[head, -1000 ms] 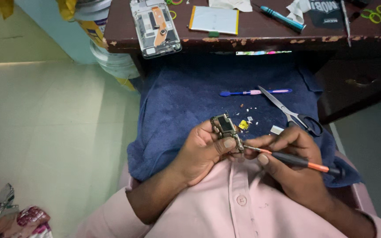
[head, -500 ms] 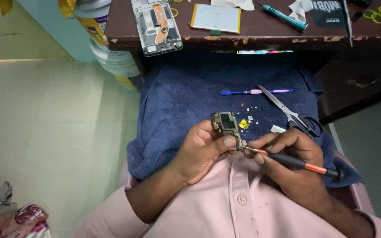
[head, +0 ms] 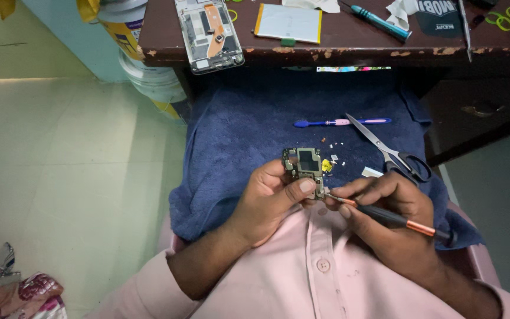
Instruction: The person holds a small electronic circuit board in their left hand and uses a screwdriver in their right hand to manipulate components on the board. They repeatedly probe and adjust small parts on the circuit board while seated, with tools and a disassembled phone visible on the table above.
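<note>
My left hand (head: 267,198) grips a small phone circuit board (head: 304,165), thumb pressed on its lower edge, above a dark blue towel (head: 249,130) spread over my lap. My right hand (head: 388,215) holds a thin black screwdriver with a copper band (head: 394,217); its tip touches the board's lower right corner. Tiny loose parts and a yellow scrap (head: 327,166) lie on the towel just right of the board.
Scissors (head: 388,150) and a blue-pink toothbrush (head: 340,122) lie on the towel. On the brown desk (head: 349,44) sit an opened phone frame (head: 209,32), a flat battery (head: 287,22), a teal screwdriver (head: 379,20) and green rings (head: 503,18). A bucket (head: 134,53) stands at left on the tiled floor.
The board and both hands have stayed almost in place; the screwdriver tip shifted slightly along the board's lower edge. The view has tilted a little.
</note>
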